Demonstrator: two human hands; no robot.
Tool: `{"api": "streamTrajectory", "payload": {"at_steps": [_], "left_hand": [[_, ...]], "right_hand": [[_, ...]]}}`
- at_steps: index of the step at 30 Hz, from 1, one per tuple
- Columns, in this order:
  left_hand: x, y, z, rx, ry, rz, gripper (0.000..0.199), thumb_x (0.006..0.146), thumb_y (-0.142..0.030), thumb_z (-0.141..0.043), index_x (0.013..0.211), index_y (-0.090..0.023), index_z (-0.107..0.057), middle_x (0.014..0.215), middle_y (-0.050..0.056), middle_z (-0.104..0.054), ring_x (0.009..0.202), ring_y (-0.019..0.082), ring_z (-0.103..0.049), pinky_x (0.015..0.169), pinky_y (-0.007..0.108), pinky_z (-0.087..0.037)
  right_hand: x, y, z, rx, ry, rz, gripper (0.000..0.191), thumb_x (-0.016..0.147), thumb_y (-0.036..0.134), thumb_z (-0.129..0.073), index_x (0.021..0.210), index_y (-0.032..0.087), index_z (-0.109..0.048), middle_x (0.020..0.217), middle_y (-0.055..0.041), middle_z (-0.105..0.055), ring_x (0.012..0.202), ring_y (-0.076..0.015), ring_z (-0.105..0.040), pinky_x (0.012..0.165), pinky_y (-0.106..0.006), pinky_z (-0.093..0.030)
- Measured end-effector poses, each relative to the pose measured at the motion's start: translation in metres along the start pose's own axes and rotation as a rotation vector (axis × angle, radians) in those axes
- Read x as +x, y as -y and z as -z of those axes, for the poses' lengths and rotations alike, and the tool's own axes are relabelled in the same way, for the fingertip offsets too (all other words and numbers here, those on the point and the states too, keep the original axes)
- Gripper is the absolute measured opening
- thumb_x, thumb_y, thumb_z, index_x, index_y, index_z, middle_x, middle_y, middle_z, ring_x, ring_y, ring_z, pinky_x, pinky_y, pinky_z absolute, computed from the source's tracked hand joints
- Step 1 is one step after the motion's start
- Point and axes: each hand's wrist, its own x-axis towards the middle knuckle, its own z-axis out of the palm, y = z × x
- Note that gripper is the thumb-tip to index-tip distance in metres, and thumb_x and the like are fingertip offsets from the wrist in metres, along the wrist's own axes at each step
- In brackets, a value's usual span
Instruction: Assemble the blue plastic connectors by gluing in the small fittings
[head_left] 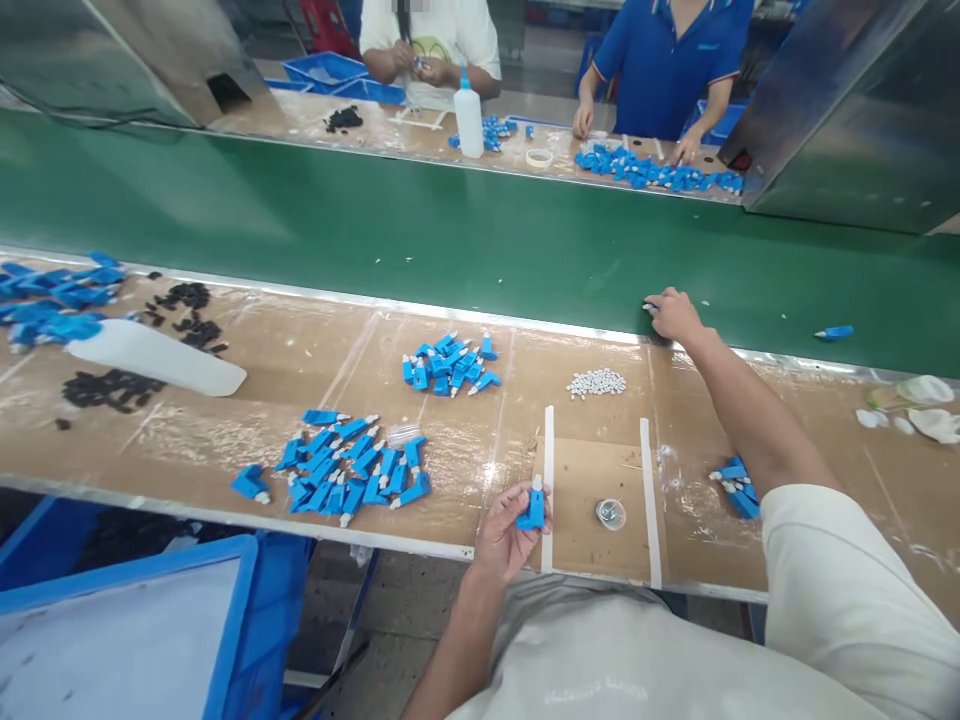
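Note:
My left hand (514, 530) is closed around a small blue plastic part (532, 510) with a white tip, held upright near the table's front edge. Stretched forward, my right hand (673, 315) is over the near edge of the green belt (525, 260). Its fingers are pinched at a small thing with a pale tip, mostly hidden by them. Between two white strips lies a brown board (585, 470), bearing a small clear cup (611, 514). Small white pieces (596, 383) are heaped behind it. Several blue parts (739, 487) lie partly behind my right forearm.
Piles of blue parts (356, 465) and black pieces (112, 390) cover the left of the table, beside a white bottle (157, 355) on its side. One blue part (835, 332) rests on the belt at right. Two people work across the belt near an upright bottle (468, 120).

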Motion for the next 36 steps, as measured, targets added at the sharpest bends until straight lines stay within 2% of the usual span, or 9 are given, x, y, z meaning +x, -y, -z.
{"api": "streamTrajectory", "payload": {"at_steps": [4, 7, 10, 14, 16, 19, 22, 27, 36], "left_hand": [[-0.003, -0.002, -0.002, 0.012, -0.056, 0.016, 0.028, 0.066, -0.024, -0.091, 0.081, -0.013, -0.071, 0.083, 0.006, -0.073, 0.063, 0.012, -0.067, 0.050, 0.018, -0.054], [-0.004, -0.004, -0.003, 0.040, -0.076, 0.026, 0.031, 0.063, -0.027, -0.093, 0.081, -0.013, -0.072, 0.084, 0.007, -0.075, 0.063, 0.012, -0.067, 0.050, 0.019, -0.054], [-0.003, -0.003, -0.003, 0.074, -0.080, 0.025, 0.034, 0.061, -0.030, -0.094, 0.082, -0.013, -0.073, 0.084, 0.008, -0.075, 0.062, 0.013, -0.066, 0.050, 0.020, -0.055], [-0.001, -0.002, -0.003, 0.090, -0.074, 0.019, 0.032, 0.063, -0.030, -0.092, 0.081, -0.013, -0.072, 0.082, 0.007, -0.074, 0.062, 0.012, -0.065, 0.049, 0.019, -0.053], [-0.001, -0.002, -0.003, 0.091, -0.070, 0.016, 0.030, 0.065, -0.028, -0.091, 0.082, -0.013, -0.071, 0.082, 0.007, -0.073, 0.062, 0.012, -0.065, 0.049, 0.019, -0.053], [-0.001, -0.002, -0.004, 0.075, -0.079, 0.002, 0.027, 0.067, -0.025, -0.089, 0.082, -0.012, -0.070, 0.085, 0.008, -0.073, 0.063, 0.013, -0.066, 0.051, 0.021, -0.055], [-0.001, -0.002, -0.005, 0.050, -0.083, -0.011, 0.030, 0.065, -0.026, -0.091, 0.081, -0.013, -0.070, 0.085, 0.008, -0.074, 0.065, 0.014, -0.067, 0.051, 0.021, -0.055], [0.000, -0.002, -0.007, 0.046, -0.057, -0.005, 0.038, 0.060, -0.032, -0.095, 0.081, -0.012, -0.071, 0.085, 0.008, -0.074, 0.064, 0.013, -0.066, 0.051, 0.021, -0.054], [0.000, -0.001, 0.000, 0.111, -0.014, 0.022, 0.037, 0.066, -0.038, -0.092, 0.082, -0.013, -0.070, 0.080, 0.007, -0.073, 0.060, 0.012, -0.064, 0.049, 0.021, -0.050]], "right_hand": [[-0.027, -0.006, -0.001, -0.007, 0.111, -0.056, 0.023, 0.097, 0.014, -0.048, 0.095, 0.015, -0.072, 0.092, -0.0151, -0.065, 0.088, -0.0244, -0.049, 0.078, -0.038, -0.040], [-0.075, -0.014, 0.014, 0.008, 0.188, -0.013, 0.024, 0.098, 0.025, -0.049, 0.100, 0.022, -0.073, 0.099, -0.0133, -0.067, 0.090, -0.0272, -0.054, 0.082, -0.042, -0.046], [-0.132, -0.018, 0.035, 0.034, 0.307, 0.119, 0.029, 0.097, 0.031, -0.048, 0.105, 0.024, -0.075, 0.101, -0.0141, -0.068, 0.093, -0.0301, -0.059, 0.090, -0.049, -0.048], [-0.171, 0.006, 0.050, 0.165, 0.342, 0.128, 0.033, 0.091, 0.036, -0.058, 0.120, 0.030, -0.073, 0.111, -0.0125, -0.068, 0.099, -0.0322, -0.063, 0.086, -0.048, -0.053], [-0.165, 0.035, 0.048, 0.270, 0.284, 0.151, 0.037, 0.094, 0.039, -0.058, 0.128, 0.030, -0.069, 0.116, -0.0116, -0.068, 0.101, -0.0303, -0.065, 0.085, -0.045, -0.055], [-0.136, 0.087, 0.033, 0.364, 0.174, 0.309, 0.032, 0.102, 0.034, -0.049, 0.125, 0.024, -0.070, 0.111, -0.0115, -0.070, 0.101, -0.0260, -0.065, 0.087, -0.040, -0.054], [-0.106, 0.123, 0.011, 0.254, 0.184, 0.457, 0.032, 0.101, 0.015, -0.044, 0.118, 0.019, -0.071, 0.103, -0.0115, -0.069, 0.084, -0.0204, -0.062, 0.070, -0.031, -0.046], [-0.079, 0.136, -0.007, 0.067, 0.282, 0.625, 0.033, 0.092, 0.001, -0.044, 0.104, 0.016, -0.071, 0.101, -0.0107, -0.066, 0.076, -0.0173, -0.054, 0.058, -0.030, -0.028], [-0.063, 0.162, 0.007, -0.173, 0.409, 0.794, 0.027, 0.092, 0.001, -0.044, 0.090, 0.011, -0.068, 0.096, -0.0155, -0.066, 0.085, -0.0221, -0.053, 0.062, -0.034, -0.033]]}}
